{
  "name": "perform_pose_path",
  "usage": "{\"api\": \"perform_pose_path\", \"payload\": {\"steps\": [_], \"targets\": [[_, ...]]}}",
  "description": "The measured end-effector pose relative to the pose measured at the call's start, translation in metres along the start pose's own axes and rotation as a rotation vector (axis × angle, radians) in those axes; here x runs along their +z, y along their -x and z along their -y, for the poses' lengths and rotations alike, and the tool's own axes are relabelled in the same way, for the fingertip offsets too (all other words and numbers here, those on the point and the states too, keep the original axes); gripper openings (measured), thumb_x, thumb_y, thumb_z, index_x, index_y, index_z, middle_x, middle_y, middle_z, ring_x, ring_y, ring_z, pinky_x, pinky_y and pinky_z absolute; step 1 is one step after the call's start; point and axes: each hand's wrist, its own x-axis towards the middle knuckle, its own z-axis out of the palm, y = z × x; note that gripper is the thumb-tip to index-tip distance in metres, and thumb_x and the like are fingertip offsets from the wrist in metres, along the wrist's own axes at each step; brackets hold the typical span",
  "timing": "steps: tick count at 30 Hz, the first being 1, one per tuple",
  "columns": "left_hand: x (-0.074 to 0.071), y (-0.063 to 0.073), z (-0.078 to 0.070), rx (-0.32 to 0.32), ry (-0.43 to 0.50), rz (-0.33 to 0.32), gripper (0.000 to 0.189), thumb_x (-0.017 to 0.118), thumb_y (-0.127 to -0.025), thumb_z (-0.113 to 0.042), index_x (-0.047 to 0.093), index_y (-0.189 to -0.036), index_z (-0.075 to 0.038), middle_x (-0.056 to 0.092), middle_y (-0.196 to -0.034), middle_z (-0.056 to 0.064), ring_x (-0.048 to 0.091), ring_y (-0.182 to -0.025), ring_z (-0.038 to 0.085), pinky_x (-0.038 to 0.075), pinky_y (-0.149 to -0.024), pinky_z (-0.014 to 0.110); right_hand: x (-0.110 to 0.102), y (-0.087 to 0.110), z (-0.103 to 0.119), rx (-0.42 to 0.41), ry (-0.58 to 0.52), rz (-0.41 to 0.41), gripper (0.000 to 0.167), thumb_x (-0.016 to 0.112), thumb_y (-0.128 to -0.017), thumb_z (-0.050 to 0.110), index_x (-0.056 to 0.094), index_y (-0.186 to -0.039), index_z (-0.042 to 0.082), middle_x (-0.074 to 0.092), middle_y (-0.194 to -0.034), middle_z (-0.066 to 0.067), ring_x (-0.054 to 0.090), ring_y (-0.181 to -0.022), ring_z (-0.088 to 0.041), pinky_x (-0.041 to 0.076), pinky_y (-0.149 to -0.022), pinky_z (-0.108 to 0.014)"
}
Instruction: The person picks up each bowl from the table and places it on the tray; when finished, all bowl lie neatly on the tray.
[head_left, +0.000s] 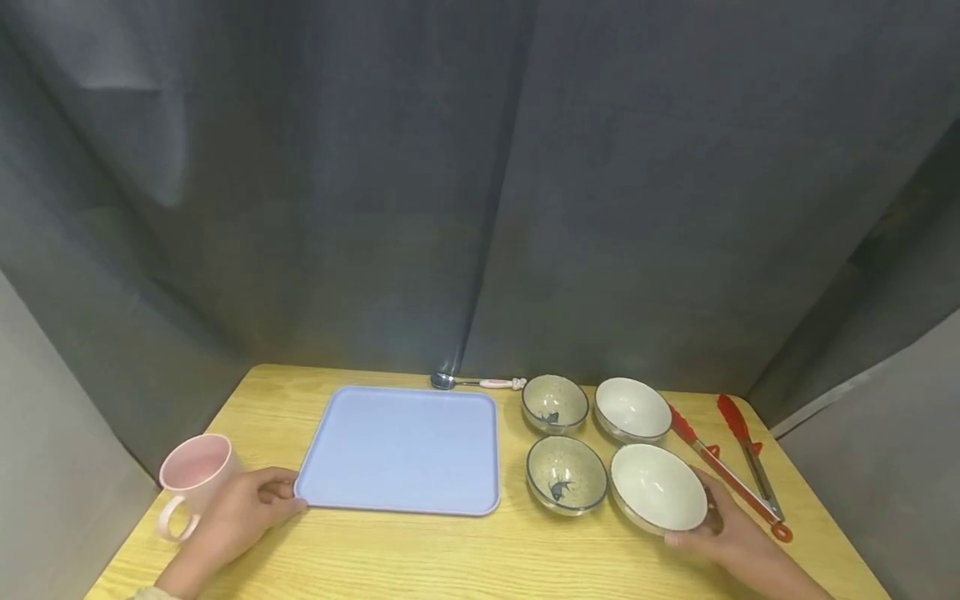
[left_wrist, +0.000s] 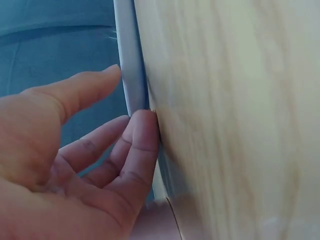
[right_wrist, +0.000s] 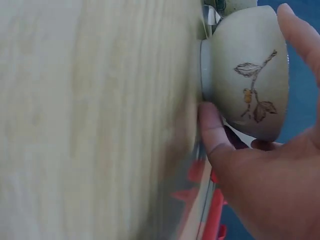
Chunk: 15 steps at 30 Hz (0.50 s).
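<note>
Head view shows a wooden surface with a pale blue tray near its centre and four bowls at about 3 o'clock from the tray. The left hand sits at the tray's 8 o'clock corner; in the left wrist view its fingers are loosely curled with a fingertip pressed against the tray rim and the thumb above it, touching rather than clamping. The right hand wraps the near-right white bowl; the right wrist view shows the thumb at the foot of this bowl, which has a leaf sprig painted on its wall, and fingers curled round the far side, so it has a firm hold. A patterned bowl stands just beside it at 9 o'clock, another white bowl at 12 o'clock, and red tongs lie close at 3 o'clock. A pink mug stands at 9 o'clock from the left hand, and a spoon lies beyond the tray. Judging from this, the bowl wants a straight lift before any sideways travel, to avoid knocking its neighbours, while the left hand steadies the tray.
</note>
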Motion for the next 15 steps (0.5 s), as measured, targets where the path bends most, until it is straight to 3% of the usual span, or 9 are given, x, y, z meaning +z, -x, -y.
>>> {"api": "perform_pose_path", "payload": {"steps": [4, 9, 15], "targets": [[0.0006, -0.0004, 0.0006, 0.016, -0.018, -0.009, 0.052, 0.095, -0.09, -0.023, 0.078, -0.133, 0.001, 0.082, -0.096, -0.001, 0.075, -0.084, 0.004, 0.06, -0.079, 0.024, 0.0003, -0.0039, -0.0048, -0.032, -0.046, 0.029, 0.124, 0.084, -0.099, 0.031, -0.011, -0.173, -0.001, 0.015, -0.172, -0.041, 0.035, -0.154, -0.067, 0.056, -0.11, -0.051], [0.002, -0.003, -0.0018, 0.058, -0.058, -0.022, 0.051, 0.095, -0.09, -0.024, 0.078, -0.132, 0.0, 0.081, -0.089, -0.005, 0.072, -0.081, 0.001, 0.06, -0.077, 0.024, -0.0006, -0.0057, -0.0062, -0.047, -0.056, 0.041, 0.13, 0.083, -0.099, 0.029, -0.02, -0.172, -0.001, 0.011, -0.172, -0.043, 0.036, -0.153, -0.067, 0.059, -0.102, -0.039], [0.0019, -0.0037, -0.0046, 0.026, -0.054, -0.021, 0.049, 0.094, -0.09, -0.022, 0.079, -0.13, 0.0, 0.081, -0.089, -0.004, 0.072, -0.082, 0.003, 0.059, -0.075, 0.024, 0.0044, -0.004, -0.0009, -0.069, -0.033, 0.022, 0.129, 0.084, -0.098, 0.029, -0.017, -0.173, 0.002, 0.014, -0.172, -0.039, 0.041, -0.15, -0.06, 0.057, -0.098, -0.034]]}}
